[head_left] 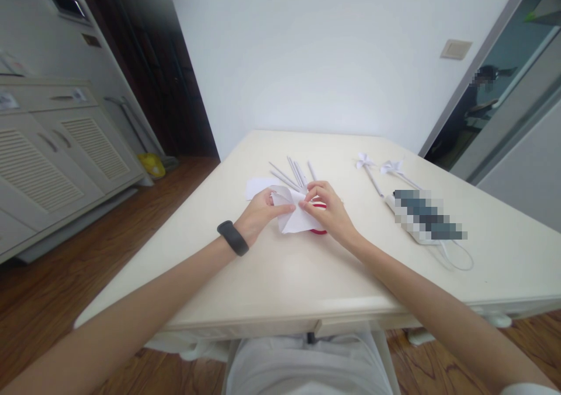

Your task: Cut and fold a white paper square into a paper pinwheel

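A piece of white paper [298,221] with slit, curling corners is held up over the table between my two hands. My left hand [263,211] pinches its left side, thumb near the middle and one corner bent up. At the paper's right, the thumb and fingertips of my right hand [328,207] close on it close to the centre. Red loops [319,231], probably scissor handles, show partly behind the paper and my right hand. Beyond my hands lie several thin white paper sticks [298,173]. Another flat white paper [258,186] rests behind my left hand.
Two white paper pinwheels on sticks, one pinwheel [363,161] and another pinwheel [392,167], lie at the right rear of the cream table [228,284]. A blurred-out object [425,217] with a white cable [464,260] is nearer. Another person [468,106] sits beyond the doorway.
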`<state>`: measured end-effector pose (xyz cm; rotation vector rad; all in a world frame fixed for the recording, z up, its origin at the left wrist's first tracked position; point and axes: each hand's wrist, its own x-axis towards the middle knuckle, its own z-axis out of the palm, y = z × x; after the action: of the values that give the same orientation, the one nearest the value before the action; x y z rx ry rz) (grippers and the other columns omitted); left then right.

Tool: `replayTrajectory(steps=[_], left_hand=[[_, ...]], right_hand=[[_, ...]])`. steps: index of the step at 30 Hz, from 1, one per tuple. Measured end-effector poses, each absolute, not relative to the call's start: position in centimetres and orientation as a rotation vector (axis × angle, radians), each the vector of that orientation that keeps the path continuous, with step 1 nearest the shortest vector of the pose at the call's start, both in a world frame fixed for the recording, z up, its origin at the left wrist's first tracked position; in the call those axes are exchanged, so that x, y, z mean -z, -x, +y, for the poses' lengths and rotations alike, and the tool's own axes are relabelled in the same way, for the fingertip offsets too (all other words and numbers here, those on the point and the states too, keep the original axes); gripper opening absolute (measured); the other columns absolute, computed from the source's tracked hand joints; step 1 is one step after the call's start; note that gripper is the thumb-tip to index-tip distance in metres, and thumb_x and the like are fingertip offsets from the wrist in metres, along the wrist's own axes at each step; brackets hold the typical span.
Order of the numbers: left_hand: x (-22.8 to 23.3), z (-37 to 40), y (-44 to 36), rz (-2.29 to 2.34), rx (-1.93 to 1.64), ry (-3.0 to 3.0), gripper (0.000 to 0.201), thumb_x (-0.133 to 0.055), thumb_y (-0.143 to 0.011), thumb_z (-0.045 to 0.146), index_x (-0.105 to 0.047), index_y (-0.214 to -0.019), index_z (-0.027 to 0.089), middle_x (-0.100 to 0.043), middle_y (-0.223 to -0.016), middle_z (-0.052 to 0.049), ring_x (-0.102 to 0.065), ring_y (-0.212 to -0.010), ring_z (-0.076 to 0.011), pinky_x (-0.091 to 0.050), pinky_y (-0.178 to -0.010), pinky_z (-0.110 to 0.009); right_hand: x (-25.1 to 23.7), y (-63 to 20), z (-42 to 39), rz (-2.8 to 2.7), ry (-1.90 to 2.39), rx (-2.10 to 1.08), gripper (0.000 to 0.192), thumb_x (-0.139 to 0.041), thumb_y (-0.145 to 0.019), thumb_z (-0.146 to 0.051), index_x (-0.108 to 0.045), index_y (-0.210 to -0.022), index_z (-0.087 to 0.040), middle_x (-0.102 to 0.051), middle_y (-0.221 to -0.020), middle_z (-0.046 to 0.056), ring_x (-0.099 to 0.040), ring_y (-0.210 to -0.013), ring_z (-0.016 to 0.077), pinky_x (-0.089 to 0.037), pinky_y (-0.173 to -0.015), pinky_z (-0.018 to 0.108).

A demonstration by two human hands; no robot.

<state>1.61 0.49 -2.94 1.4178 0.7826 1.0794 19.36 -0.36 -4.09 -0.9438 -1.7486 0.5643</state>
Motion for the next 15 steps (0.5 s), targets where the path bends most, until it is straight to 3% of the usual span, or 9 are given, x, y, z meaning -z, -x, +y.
replayTrajectory(steps=[15], left_hand=[[2.54, 1.03, -1.00, 0.869, -1.163, -1.427, 0.035, -0.073, -0.066, 0.025, -0.060, -0.098, 0.017, -0.065, -0.093, -0.004, -0.060, -0.086, -0.0178, -0.045, -0.076, -0.029]], right_hand=[[3.28, -20.29, 0.46, -1.588, 0.951, -0.706, 0.014, -0.059, -0.078, -0.035, -0.059, -0.075, -0.021, -0.051, -0.112, 0.005, -0.052, -0.104, 0.0181, -0.045, -0.083, 0.031]])
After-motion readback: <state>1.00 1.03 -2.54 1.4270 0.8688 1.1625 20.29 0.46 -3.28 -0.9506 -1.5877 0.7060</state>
